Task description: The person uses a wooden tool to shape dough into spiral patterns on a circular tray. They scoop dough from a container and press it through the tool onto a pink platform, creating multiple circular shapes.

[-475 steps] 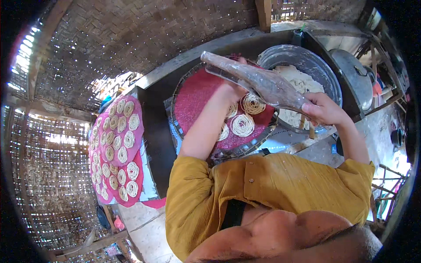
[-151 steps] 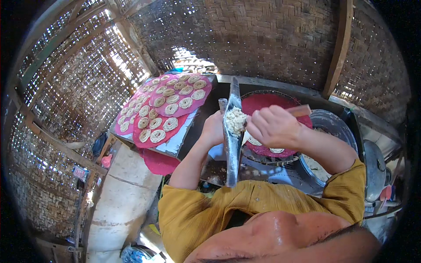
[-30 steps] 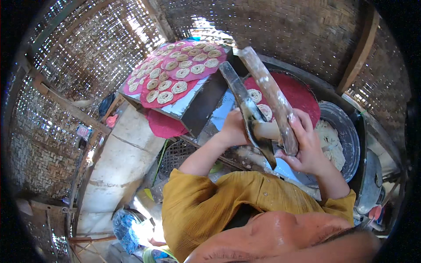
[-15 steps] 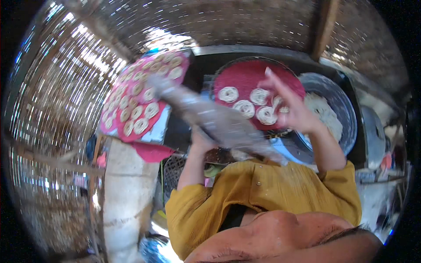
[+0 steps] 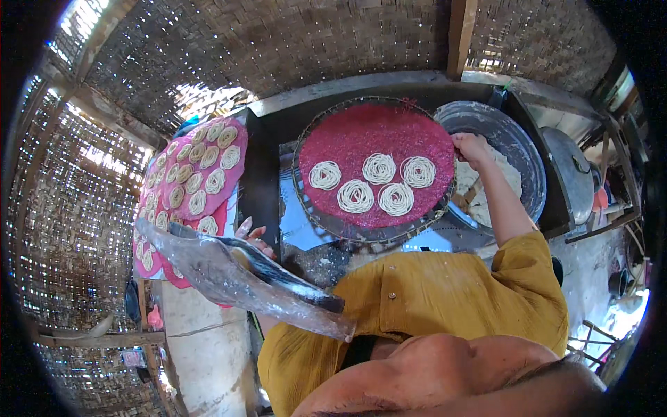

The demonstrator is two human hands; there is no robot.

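Note:
My left hand (image 5: 256, 239) is at a long, greyish, translucent plastic bag (image 5: 226, 274), which hides most of the palm. Its fingertips show past the bag's far edge, and the bag seems to rest in its grip. My right hand (image 5: 473, 149) pinches the right rim of a round tray (image 5: 300, 187) with a woven edge. A dark pink, speckled sheet (image 5: 368, 128) lines the tray. On its nearer half lie several pale coils of thin strands, such as this coil (image 5: 379, 168).
Left of the tray, pink sheets (image 5: 182, 203) bear many more coils. A grey basin (image 5: 536, 156) at the right holds whitish dough (image 5: 511, 167) and a brown-handled tool (image 5: 467, 197). Beyond it stands a metal pot (image 5: 564, 163). Woven walls (image 5: 333, 42) close off the far side.
My right hand has gone from above the coils to the tray's right rim. The plastic bag and my left hand have swung left, away from the tray. The view has shifted too.

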